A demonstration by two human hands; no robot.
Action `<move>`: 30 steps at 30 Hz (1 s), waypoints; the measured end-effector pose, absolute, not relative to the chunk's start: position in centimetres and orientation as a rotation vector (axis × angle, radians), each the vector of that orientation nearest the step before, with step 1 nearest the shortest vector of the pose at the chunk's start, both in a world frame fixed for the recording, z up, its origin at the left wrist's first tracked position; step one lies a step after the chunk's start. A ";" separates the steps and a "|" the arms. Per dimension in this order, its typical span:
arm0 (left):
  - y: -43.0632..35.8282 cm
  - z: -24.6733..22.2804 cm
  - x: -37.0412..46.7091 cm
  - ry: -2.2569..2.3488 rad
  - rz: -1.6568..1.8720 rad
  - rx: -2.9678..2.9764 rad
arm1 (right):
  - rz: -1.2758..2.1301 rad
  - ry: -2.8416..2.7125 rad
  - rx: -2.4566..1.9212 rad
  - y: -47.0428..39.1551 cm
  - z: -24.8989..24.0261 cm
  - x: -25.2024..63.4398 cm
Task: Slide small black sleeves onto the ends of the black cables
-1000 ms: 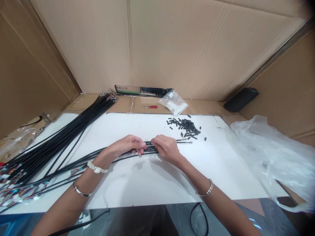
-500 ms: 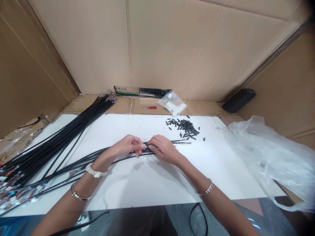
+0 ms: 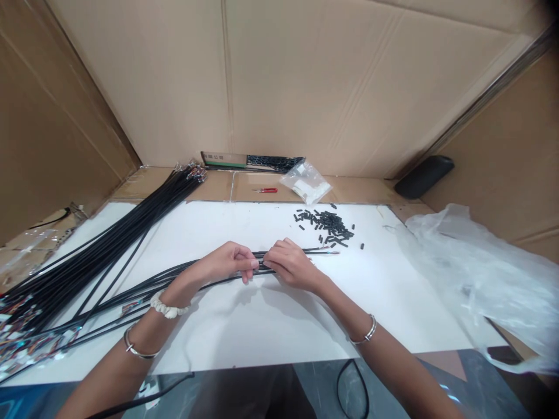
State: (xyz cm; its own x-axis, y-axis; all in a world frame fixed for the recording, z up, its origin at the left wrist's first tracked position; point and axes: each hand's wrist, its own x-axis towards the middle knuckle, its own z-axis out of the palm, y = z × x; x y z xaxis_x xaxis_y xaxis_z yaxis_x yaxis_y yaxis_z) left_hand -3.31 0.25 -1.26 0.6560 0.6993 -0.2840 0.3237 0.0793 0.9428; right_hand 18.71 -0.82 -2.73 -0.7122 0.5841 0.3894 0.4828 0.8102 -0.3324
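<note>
Several thin black cables [image 3: 169, 273] run across the white work surface from the lower left and pass under both hands. My left hand [image 3: 231, 261] has thumb and fingers pinched on a black cable at the middle. Close beside it on the right, my right hand [image 3: 289, 263] is closed on the same cable, knuckles up. Cable ends with small coloured wires [image 3: 332, 252] stick out beyond my right hand. Just behind them lies a pile of short black tube pieces [image 3: 332, 224]. The fingers hide the cable parts between them.
A thick bundle of black cables [image 3: 109, 247] lies at the left. Along the back are red-handled snips [image 3: 267, 190], a clear bag [image 3: 306, 184] and a cardboard strip [image 3: 225, 159]. A black cylindrical object [image 3: 424, 177] and a large plastic bag [image 3: 498, 279] are at the right.
Both hands stay nearly in place on the cables. The fingertips of my left hand have shifted slightly, and its lower fingers are a little lower.
</note>
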 end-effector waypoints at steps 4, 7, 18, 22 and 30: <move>0.2 -1.0 -3.4 0.881 0.330 1.443 | 0.314 -2.508 -0.801 -0.9 -2.9 18.8; 0.2 -0.7 -3.4 0.880 0.324 1.402 | 0.332 -2.511 -0.802 -0.9 -3.0 18.8; 0.2 -0.5 -3.9 0.870 0.280 1.423 | 0.305 -2.487 -0.777 -1.0 -3.1 18.5; 0.3 -0.3 -4.0 0.858 0.273 1.408 | 0.300 -2.481 -0.775 -1.0 -3.1 18.5; 0.2 0.0 -3.9 0.865 0.276 1.393 | 0.310 -2.479 -0.767 -1.0 -3.2 18.4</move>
State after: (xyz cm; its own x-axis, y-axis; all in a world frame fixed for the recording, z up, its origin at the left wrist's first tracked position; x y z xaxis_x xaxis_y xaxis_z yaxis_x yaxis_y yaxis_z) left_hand -3.93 0.20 0.02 0.6744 0.6411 -0.3663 0.3108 0.2036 0.9284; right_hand 18.45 -1.03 -3.16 -0.7032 0.5787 0.4131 0.4593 0.8132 -0.3573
